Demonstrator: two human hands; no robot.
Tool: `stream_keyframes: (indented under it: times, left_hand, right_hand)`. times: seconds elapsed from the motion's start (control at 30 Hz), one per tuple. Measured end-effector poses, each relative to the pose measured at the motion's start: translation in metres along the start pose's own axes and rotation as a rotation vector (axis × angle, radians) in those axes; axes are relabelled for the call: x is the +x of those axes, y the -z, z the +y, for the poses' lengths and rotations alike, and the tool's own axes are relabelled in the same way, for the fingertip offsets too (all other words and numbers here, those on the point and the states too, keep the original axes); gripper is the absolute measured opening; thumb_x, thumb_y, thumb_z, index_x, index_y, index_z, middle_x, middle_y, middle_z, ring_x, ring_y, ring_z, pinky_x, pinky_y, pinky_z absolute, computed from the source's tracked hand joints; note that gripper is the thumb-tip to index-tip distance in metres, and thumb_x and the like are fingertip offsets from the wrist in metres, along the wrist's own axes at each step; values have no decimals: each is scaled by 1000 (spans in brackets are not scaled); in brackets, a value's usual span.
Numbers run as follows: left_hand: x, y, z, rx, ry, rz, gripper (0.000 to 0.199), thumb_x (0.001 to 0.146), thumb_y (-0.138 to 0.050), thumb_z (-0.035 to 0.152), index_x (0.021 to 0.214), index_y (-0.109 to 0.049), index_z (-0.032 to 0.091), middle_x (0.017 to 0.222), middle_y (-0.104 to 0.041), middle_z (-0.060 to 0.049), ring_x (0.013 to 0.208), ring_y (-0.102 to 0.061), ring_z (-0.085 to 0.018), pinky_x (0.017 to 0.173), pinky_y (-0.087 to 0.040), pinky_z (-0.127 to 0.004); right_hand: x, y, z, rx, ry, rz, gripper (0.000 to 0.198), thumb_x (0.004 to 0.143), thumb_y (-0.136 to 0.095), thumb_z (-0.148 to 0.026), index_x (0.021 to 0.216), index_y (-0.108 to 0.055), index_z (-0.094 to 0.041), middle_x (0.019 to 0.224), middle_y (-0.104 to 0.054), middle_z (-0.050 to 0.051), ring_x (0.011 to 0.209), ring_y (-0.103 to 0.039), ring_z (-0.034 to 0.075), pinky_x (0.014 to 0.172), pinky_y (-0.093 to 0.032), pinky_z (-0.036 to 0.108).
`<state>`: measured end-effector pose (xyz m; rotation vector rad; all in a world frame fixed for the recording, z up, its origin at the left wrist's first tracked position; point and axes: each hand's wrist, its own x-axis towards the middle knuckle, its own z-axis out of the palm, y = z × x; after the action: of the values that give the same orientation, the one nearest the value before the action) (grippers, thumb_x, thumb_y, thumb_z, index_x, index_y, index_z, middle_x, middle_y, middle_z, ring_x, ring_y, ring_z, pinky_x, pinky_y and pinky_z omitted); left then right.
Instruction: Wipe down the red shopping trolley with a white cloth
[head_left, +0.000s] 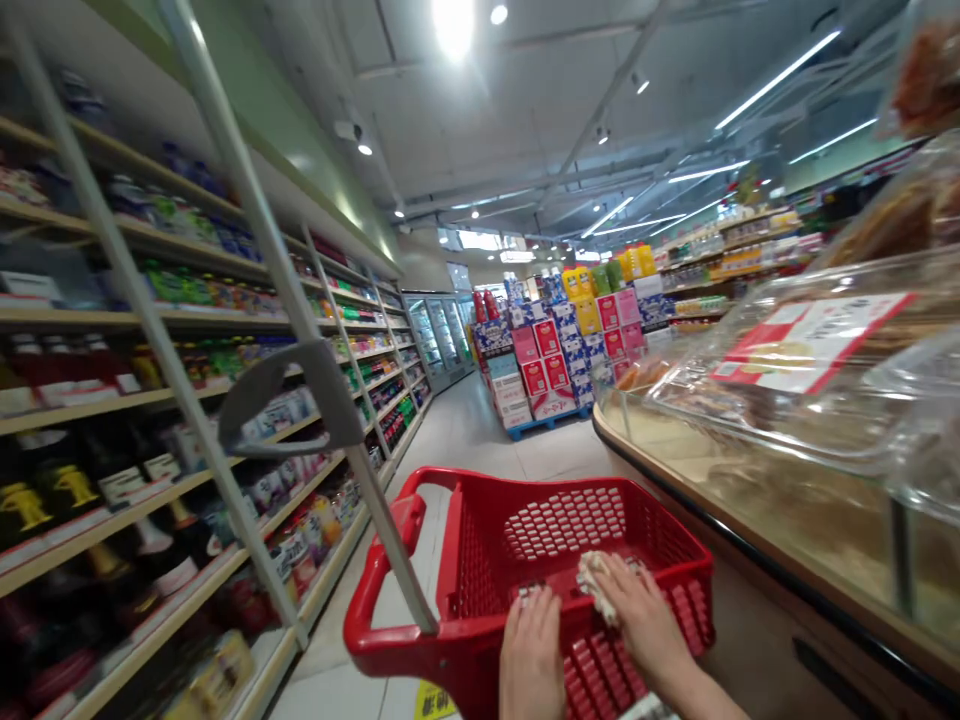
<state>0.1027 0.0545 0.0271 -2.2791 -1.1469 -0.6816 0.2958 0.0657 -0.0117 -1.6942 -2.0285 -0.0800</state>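
Observation:
A red plastic shopping basket (555, 492) with lattice sides, a long grey metal pull handle (382, 510) and a wheeled-trolley look stands in front of me. My left hand (531, 655) lies over its near rim, fingers together and hooked across the edge. To its right, my right hand (641, 615) presses a crumpled whitish cloth (596, 585) against the inside of the same rim. The cloth sticks out past the fingertips and hangs over the edge. The undersides of both hands are hidden.
Drink shelves (180, 400) line the left. On the right, a glass-edged display counter (720, 460) bears clear plastic packs of food (817, 340). Stacked cartons (547, 360) stand on a blue pallet (551, 422) ahead, beside a tiled aisle (457, 420) leading to glass-door fridges (439, 330).

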Motion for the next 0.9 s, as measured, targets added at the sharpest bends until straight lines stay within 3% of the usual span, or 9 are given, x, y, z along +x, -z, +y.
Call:
stream_keyframes:
  times: [0.07, 0.17, 0.23, 0.33, 0.47, 0.6, 0.7, 0.77, 0.9]
  left_hand:
    - [-13, 21, -21, 1, 43, 134, 49, 75, -33, 8, 120, -46, 23, 116, -57, -4, 112, -47, -17, 98, -34, -39]
    - [-32, 60, -63, 127, 437, 324, 46, 79, -37, 18, 124, -39, 16, 120, -53, -11, 116, -42, -22, 98, -31, -46]
    - [-38, 78, -84, 141, 547, 230, 43, 78, -42, 26, 119, -44, 17, 120, -52, -11, 118, -40, -25, 96, -33, -48]
    - [-35, 85, -92, 87, 502, 34, 35, 73, -49, 27, 107, -54, 21, 116, -56, -7, 119, -37, -27, 98, -28, -51]
    - [-30, 77, -85, 78, 535, 21, 40, 67, -45, 15, 105, -55, 20, 116, -56, -5, 119, -38, -26, 101, -23, -53]
    - [-36, 76, -91, 70, 493, 30, 52, 63, -39, 4, 109, -54, 24, 116, -56, -1, 118, -39, -22, 101, -25, -50]
    - [-38, 79, -96, 63, 498, 27, 52, 66, -36, 2, 109, -55, 25, 116, -57, -1, 119, -39, -21, 102, -26, -49]
    - [-38, 83, -96, 45, 505, 9, 53, 67, -34, 0, 109, -55, 25, 117, -56, -1, 120, -38, -20, 102, -26, -49]
    - [-37, 87, -94, 12, 505, -16, 55, 66, -30, -2, 108, -55, 25, 120, -54, 0, 122, -35, -20, 100, -27, -52]
  right_hand:
    - [3, 1, 12, -50, -66, 2, 71, 60, -31, 2, 122, -45, -29, 132, -38, 0, 122, -34, 20, 97, -27, 47]
    - [7, 1, 28, -106, -119, 31, 67, 61, -30, 1, 118, -51, -27, 130, -41, 2, 120, -37, 20, 96, -31, 46]
    - [9, -3, 21, -118, -124, 53, 63, 62, -30, 0, 114, -55, -26, 128, -44, 3, 119, -39, 21, 95, -32, 45]
    - [15, -12, -27, -43, -14, 90, 63, 61, -32, -1, 113, -56, -27, 123, -49, 4, 113, -46, 23, 91, -37, 47]
    - [29, -10, -124, 182, 345, 242, 63, 64, -36, -2, 121, -47, -26, 124, -49, 5, 112, -47, 21, 86, -43, 40]
    - [66, 65, -192, 344, 608, 445, 51, 74, -39, -10, 124, -45, -20, 124, -49, 9, 117, -41, 21, 94, -37, 41]
    - [110, 147, -217, 328, 741, 659, 40, 83, -35, -14, 121, -48, -18, 132, -40, 7, 127, -24, 20, 102, -25, 41]
    - [135, 181, -225, 269, 789, 738, 38, 86, -34, -15, 121, -47, -20, 134, -37, 4, 129, -17, 19, 104, -19, 41]
    - [141, 160, -211, 20, 1092, 589, 36, 87, -34, -15, 120, -47, -18, 133, -38, 3, 130, -13, 17, 106, -13, 40]
